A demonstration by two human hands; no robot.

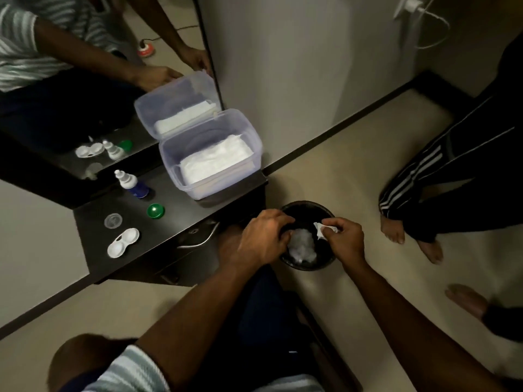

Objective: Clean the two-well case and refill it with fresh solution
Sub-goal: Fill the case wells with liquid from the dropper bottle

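White two-well plastic case [123, 242]: lid-less on black counter [181, 205], lower left of both hands, long axis diagonal.
Left hand [261, 239]: nearer; fingers curled, contents hidden.
Right hand [343, 240]: fingers pinching white tissue [321, 230] over black bin [308, 265].

- We have only 1 view, so no other view shares any part of the room with it.
- We look from the person's head, facing forward and steeply down.
- We are close to the 2 hands: the left hand [263, 239] and the right hand [343, 240] sit near the middle, with both arms reaching up from the bottom edge.
- The lens is wide, so the straight floor lines bend near the edges.
- The dark shelf [175, 219] lies to the left, a bit farther off than the hands.
- A mirror [85, 80] fills the top left corner and shows the same shelf from the other side.
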